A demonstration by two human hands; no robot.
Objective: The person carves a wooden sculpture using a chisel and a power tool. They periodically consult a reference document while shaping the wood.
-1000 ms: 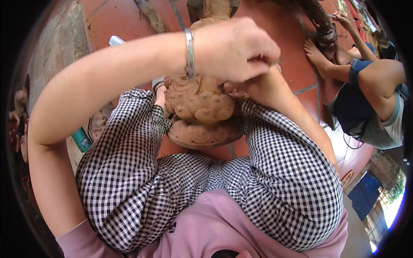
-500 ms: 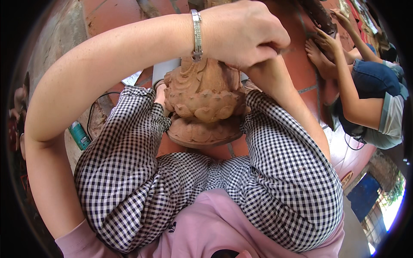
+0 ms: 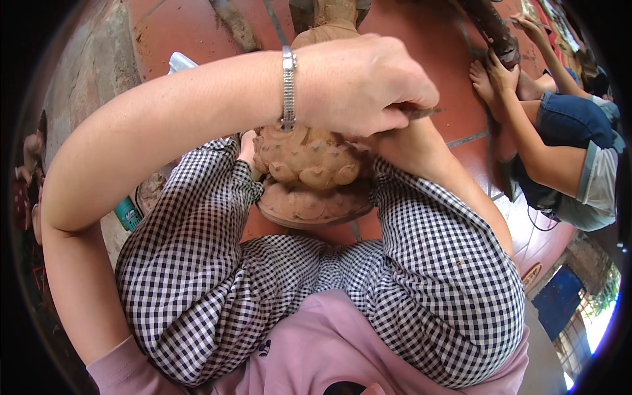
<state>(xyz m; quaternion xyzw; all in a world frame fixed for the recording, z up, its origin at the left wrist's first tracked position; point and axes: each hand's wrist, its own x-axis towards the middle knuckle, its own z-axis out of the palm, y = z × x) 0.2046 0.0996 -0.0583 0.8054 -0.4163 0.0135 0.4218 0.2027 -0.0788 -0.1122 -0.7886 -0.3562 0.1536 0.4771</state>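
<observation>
A carved reddish-brown wooden figure [image 3: 309, 168] stands upright between my feet, its lower part shaped as rounded lotus petals on a round base. My left hand [image 3: 368, 82], with a silver watch at the wrist, reaches across in front of it, fingers curled into a fist. From that fist sticks the end of a thin dark tool [image 3: 422, 112]; the rest is hidden. Under it lies my right hand [image 3: 395, 146], close against the figure's right side, its fingers covered by the left hand. My forearms cross there and hide the figure's middle.
At the right another person sits, a hand [image 3: 503, 76] on a dark wooden piece [image 3: 490, 29] and the other holding a thin tool. Beside my left knee is a green can [image 3: 127, 214]. A long piece of wood [image 3: 236, 25] lies on the red tiles [image 3: 191, 29].
My left hand has come down and nearer to me, now covering more of the lotus part and baring the figure's upper part. The dark tool end shows more plainly. The other person's hands shifted slightly.
</observation>
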